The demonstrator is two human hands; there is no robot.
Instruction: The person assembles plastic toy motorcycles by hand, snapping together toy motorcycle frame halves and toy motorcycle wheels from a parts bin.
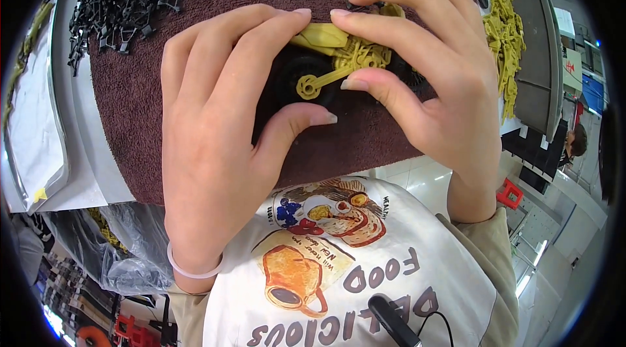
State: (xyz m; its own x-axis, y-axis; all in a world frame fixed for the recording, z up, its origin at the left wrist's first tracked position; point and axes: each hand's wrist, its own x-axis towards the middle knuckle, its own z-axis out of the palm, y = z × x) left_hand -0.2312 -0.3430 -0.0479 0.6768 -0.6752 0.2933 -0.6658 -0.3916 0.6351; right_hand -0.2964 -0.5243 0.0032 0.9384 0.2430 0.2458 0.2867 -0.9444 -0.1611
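A yellow toy motorcycle (324, 35) with black wheels is between my hands, just above or resting on the brown towel (130, 112). My left hand (218, 93) curves round its left end, fingertips on the yellow bodywork and thumb below the black wheel (287, 80). From the other side my right hand (440, 60) grips it, index finger on top and thumb against the lower yellow frame. A yellow swing arm with a round hub (308, 86) reaches across that wheel. The right end of the motorcycle is partly hidden behind my right fingers.
A heap of small black parts (117, 5) lies at the far left. At the far right sits a pile of yellow parts (503, 34) beside a grey tray (531, 28). A clear plastic bag (140, 256) hangs below the table's left edge. Another person (576, 140) is in the right background.
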